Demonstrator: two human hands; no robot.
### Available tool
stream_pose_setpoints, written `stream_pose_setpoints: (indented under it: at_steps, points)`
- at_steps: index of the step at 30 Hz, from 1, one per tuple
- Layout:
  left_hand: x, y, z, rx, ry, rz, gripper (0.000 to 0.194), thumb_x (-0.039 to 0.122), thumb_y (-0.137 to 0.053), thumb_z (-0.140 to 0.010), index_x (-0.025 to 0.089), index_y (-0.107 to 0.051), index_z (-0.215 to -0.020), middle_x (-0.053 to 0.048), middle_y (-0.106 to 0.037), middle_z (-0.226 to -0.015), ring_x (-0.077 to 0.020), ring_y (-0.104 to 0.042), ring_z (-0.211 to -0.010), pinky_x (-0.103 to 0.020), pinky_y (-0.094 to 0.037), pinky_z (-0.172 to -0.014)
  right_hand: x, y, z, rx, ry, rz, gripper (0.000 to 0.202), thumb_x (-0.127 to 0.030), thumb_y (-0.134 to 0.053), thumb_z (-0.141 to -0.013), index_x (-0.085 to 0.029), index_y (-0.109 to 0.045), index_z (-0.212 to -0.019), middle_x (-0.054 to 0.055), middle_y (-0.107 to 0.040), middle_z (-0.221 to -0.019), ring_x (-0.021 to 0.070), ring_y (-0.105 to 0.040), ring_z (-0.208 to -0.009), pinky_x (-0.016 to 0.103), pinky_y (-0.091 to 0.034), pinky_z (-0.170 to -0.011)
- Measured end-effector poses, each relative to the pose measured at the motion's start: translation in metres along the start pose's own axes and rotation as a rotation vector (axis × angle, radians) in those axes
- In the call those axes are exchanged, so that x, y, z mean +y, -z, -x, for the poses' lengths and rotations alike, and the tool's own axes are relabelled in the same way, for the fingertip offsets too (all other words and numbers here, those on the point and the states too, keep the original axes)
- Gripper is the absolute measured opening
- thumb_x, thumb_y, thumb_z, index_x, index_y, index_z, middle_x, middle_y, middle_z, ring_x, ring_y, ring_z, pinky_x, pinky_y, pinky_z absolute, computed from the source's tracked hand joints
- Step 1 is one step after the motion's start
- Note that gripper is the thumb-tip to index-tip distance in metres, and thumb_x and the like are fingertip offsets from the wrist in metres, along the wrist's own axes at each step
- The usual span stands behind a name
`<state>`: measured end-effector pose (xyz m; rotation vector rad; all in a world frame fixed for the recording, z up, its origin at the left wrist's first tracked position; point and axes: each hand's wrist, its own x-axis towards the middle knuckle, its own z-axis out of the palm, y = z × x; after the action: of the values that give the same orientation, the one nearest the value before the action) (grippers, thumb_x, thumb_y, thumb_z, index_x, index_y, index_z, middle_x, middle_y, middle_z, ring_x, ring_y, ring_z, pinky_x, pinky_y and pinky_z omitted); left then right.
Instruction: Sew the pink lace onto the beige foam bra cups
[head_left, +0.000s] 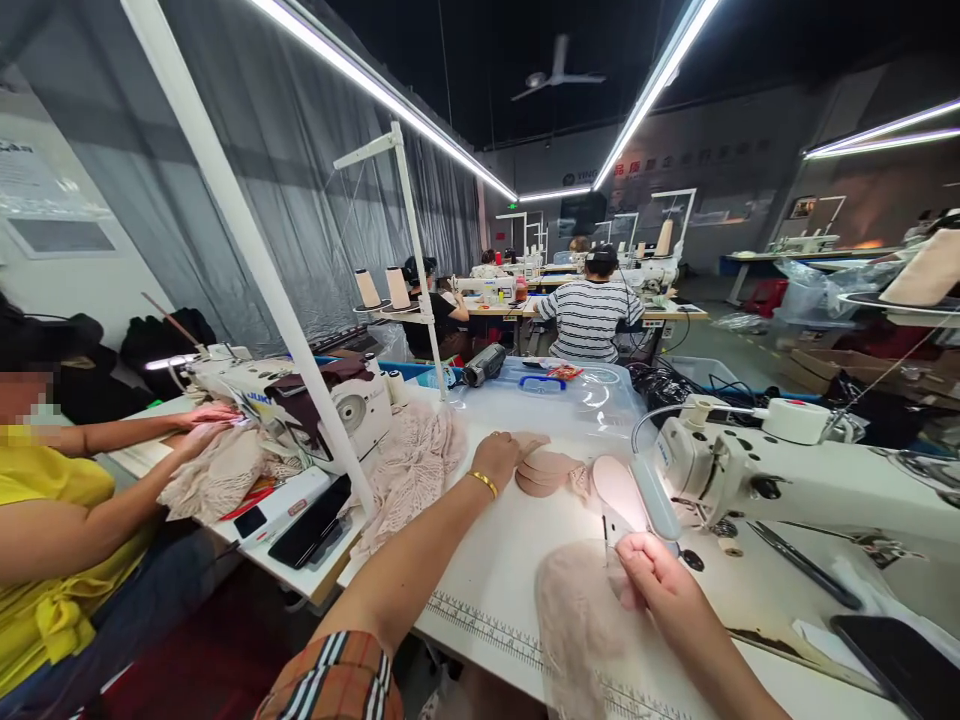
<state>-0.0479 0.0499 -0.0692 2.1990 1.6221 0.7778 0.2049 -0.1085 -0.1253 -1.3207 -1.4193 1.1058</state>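
Observation:
My left hand (pixel 496 457), with a gold bracelet at the wrist, is stretched to the far part of the sewing table. Its closed fingers grip the edge of a beige pad (pixel 535 441) at a stack of rounded beige pads (pixel 541 478). Nearer to me, my right hand (pixel 651 572) is closed in a pinch on a sheer beige fabric (pixel 574 610), which trails toward the table's front edge. Just beyond that hand, a lighter oval pad (pixel 616 487) lies under the lamp glow, beside the sewing machine (pixel 795 470).
Black tweezers (pixel 806 565) and a dark phone (pixel 900 655) lie on the right. Beige lace fabric (pixel 416 460) is heaped on the left, by a white post (pixel 262 260). A clear plastic bin (pixel 585 400) stands behind the table. A co-worker in yellow (pixel 52 560) sews at left.

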Motion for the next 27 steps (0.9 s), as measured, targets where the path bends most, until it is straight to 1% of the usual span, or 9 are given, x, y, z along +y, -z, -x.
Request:
stream_pose_setpoints:
  at_steps: [3,7,10,14,17,20,22,25,27]
  points:
    - [0.003,0.009,-0.002,0.036,0.041,0.024,0.005,0.020,-0.066,-0.092,0.018,-0.068,-0.087,-0.009,-0.069,-0.091,-0.0257,-0.062,-0.104,-0.040,-0.045,-0.098,0.000,0.003,-0.003,-0.017,-0.015,-0.026,0.040,-0.064,-0.049,-0.097,-0.028,-0.059,-0.084,-0.001,-0.062,-0.059,0.0221,-0.054,-0.059,0.035,-0.041,-0.060]
    - [0.019,0.029,0.011,0.034,0.092,0.148,0.016,0.021,-0.051,-0.097,0.020,-0.066,-0.104,-0.007,-0.067,-0.087,-0.0229,-0.063,-0.092,-0.032,-0.046,-0.079,0.000,0.008,-0.005,0.001,-0.052,-0.108,0.035,-0.061,-0.056,-0.095,-0.026,-0.062,-0.090,-0.003,-0.060,-0.061,0.0196,-0.053,-0.060,0.034,-0.041,-0.060]
    - [0.041,0.034,0.039,-0.150,0.070,0.287,0.021,0.027,-0.054,-0.092,0.018,-0.064,-0.108,-0.003,-0.066,-0.081,-0.0170,-0.061,-0.072,-0.026,-0.044,-0.064,-0.003,0.009,-0.003,0.048,-0.065,-0.195,0.035,-0.061,-0.059,-0.094,-0.025,-0.062,-0.096,-0.004,-0.061,-0.067,0.0180,-0.055,-0.060,0.033,-0.045,-0.061]
    - [0.070,0.026,0.080,-0.439,0.004,0.401,0.021,0.027,-0.062,-0.081,0.017,-0.067,-0.098,0.001,-0.064,-0.071,-0.0134,-0.057,-0.062,-0.023,-0.040,-0.056,-0.012,0.008,0.005,0.084,-0.037,-0.275,0.048,-0.070,-0.056,-0.092,-0.023,-0.061,-0.100,0.001,-0.067,-0.080,0.0180,-0.059,-0.065,0.034,-0.050,-0.065]
    - [0.084,0.015,0.091,-0.512,-0.013,0.393,0.018,0.025,-0.061,-0.078,0.017,-0.066,-0.093,0.003,-0.063,-0.068,-0.0127,-0.056,-0.060,-0.022,-0.038,-0.055,-0.017,0.008,0.013,0.082,0.011,-0.270,0.056,-0.074,-0.059,-0.089,-0.023,-0.060,-0.111,0.003,-0.068,-0.085,0.0205,-0.065,-0.073,0.036,-0.053,-0.071]
    - [0.090,0.012,0.089,-0.510,-0.033,0.338,0.014,0.026,-0.063,-0.079,0.017,-0.066,-0.090,0.002,-0.065,-0.071,-0.0150,-0.059,-0.066,-0.025,-0.041,-0.060,-0.021,0.009,0.021,0.045,0.056,-0.218,0.056,-0.067,-0.072,-0.083,-0.023,-0.059,-0.115,0.002,-0.068,-0.086,0.0217,-0.067,-0.079,0.037,-0.052,-0.077]
    - [0.094,0.015,0.088,-0.491,-0.057,0.308,0.019,0.032,-0.066,-0.082,0.018,-0.067,-0.095,-0.002,-0.071,-0.087,-0.0194,-0.065,-0.081,-0.029,-0.047,-0.071,-0.026,0.011,0.027,0.007,0.091,-0.142,0.049,-0.060,-0.073,-0.086,-0.024,-0.058,-0.115,0.000,-0.065,-0.084,0.0211,-0.066,-0.081,0.036,-0.050,-0.079]
    - [0.104,0.023,0.092,-0.522,-0.197,0.310,0.048,0.047,-0.078,-0.079,0.021,-0.066,-0.117,-0.009,-0.068,-0.128,-0.0293,-0.062,-0.119,-0.039,-0.048,-0.099,-0.046,0.015,0.036,-0.100,0.169,0.067,0.033,-0.049,-0.062,-0.097,-0.027,-0.053,-0.120,-0.002,-0.062,-0.084,0.0186,-0.061,-0.080,0.034,-0.046,-0.077]
    - [0.113,0.029,0.097,-0.631,-0.327,0.382,0.065,0.053,-0.086,-0.072,0.023,-0.063,-0.124,-0.008,-0.066,-0.133,-0.0313,-0.059,-0.126,-0.042,-0.045,-0.108,-0.068,0.018,0.043,-0.220,0.208,0.207,0.026,-0.044,-0.056,-0.101,-0.029,-0.051,-0.122,-0.003,-0.062,-0.085,0.0176,-0.059,-0.079,0.033,-0.046,-0.075]
